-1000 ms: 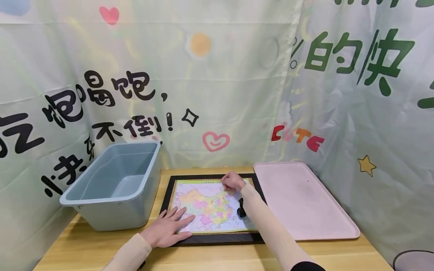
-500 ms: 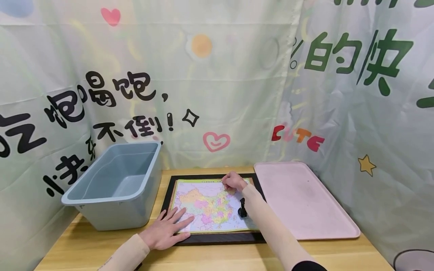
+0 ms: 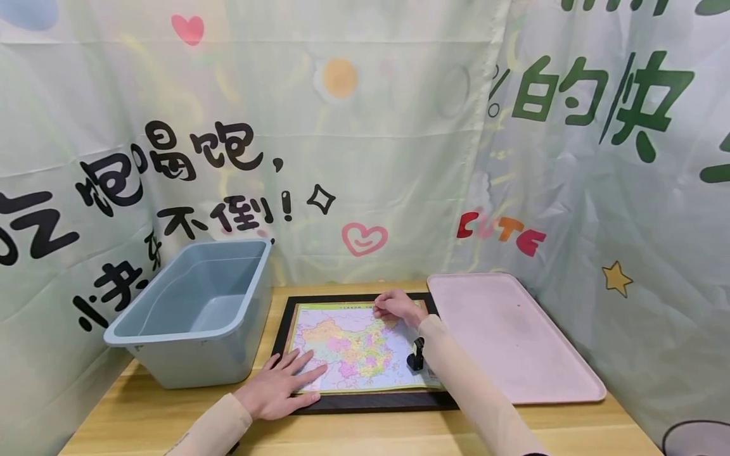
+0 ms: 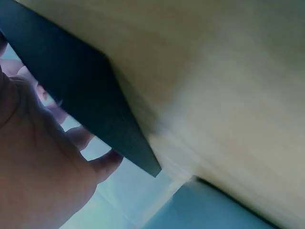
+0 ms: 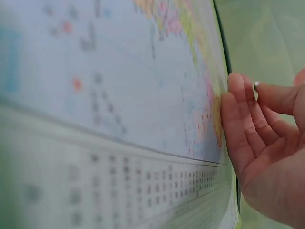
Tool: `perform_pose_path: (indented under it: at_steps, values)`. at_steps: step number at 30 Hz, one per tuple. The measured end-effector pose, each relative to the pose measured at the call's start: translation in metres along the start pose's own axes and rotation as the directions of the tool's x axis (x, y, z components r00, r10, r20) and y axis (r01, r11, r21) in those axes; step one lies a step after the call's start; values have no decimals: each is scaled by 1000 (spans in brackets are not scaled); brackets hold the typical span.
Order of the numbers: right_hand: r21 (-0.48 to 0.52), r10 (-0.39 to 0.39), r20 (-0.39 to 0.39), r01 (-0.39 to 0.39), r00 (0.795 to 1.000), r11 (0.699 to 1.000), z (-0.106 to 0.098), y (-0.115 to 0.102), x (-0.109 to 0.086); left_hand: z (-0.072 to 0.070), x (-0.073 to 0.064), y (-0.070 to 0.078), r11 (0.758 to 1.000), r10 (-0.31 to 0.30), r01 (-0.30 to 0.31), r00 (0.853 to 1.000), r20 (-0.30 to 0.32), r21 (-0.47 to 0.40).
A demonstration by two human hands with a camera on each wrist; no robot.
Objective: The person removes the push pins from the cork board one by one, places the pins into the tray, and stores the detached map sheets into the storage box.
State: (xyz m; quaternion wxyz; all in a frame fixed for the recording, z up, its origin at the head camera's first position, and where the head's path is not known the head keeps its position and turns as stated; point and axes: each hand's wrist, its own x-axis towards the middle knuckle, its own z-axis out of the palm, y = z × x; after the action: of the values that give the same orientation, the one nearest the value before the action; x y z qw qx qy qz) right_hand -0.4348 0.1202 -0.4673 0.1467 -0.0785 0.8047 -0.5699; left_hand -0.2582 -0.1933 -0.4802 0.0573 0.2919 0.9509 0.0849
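Observation:
A colourful paper map lies on a black-framed board on the table. My left hand rests with spread fingers on the map's lower left corner and the frame. In the left wrist view, the fingers of that hand reach over the dark frame. Near the map's top right, my right hand is over the paper. The right wrist view shows its thumb and index finger pinching a small shiny thing, too small to identify. The other fingers of this hand touch the map's surface.
A deep blue-grey plastic bin stands left of the board. On the right lies a pale pink tray, close to the frame's edge. Printed curtains enclose the wooden table at the back and sides.
My right wrist and forearm have swung slightly to the right, while the fingertips stay near the map's top edge. My left hand keeps its place.

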Motion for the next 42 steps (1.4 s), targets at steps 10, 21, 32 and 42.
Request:
perform_pose_path:
  at_steps: [10, 21, 32, 42]
  values:
    - [67, -43, -20, 44, 999, 997, -8, -9, -19, 0, -2, 1, 999, -5, 7, 999, 45, -50]
    - [-73, -95, -103, 88, 990, 993, -25, -12, -42, -4, -2, 1, 998, -6, 6, 1000, -3, -61]
    - [-74, -78, -269, 60, 960, 995, -69, 12, -56, -2, -1, 2, 998, -5, 5, 1000, -4, -60]
    - [-90, 45, -376, -85, 926, 992, -100, 34, -72, 0, 0, 0, 997, -6, 5, 1000, -4, -71]
